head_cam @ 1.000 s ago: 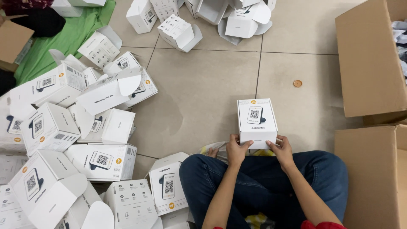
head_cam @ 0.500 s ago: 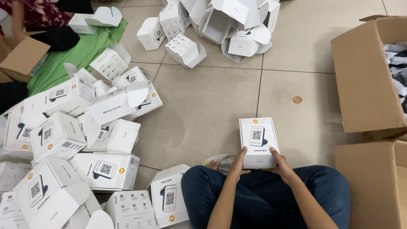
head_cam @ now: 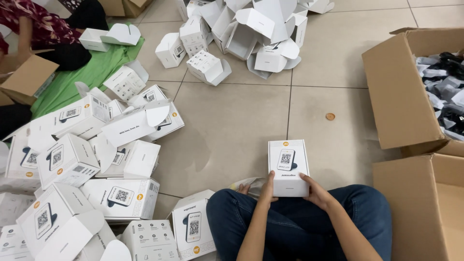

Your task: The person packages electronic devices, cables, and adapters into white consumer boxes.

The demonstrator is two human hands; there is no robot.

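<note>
white box [head_cam: 288, 166] upright on floor tiles, just ahead of crossed legs | left hand [head_cam: 267, 186] and right hand [head_cam: 316, 191] clasping lower corners | risk: tipping forward if grip loosens, top flap unsupported

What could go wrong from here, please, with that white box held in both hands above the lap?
The white box is held only at its near end by the left hand and right hand, so its far end could tip down toward the floor tiles. Open boxes crowd the left side; a finished one set there could get mixed up.
</note>
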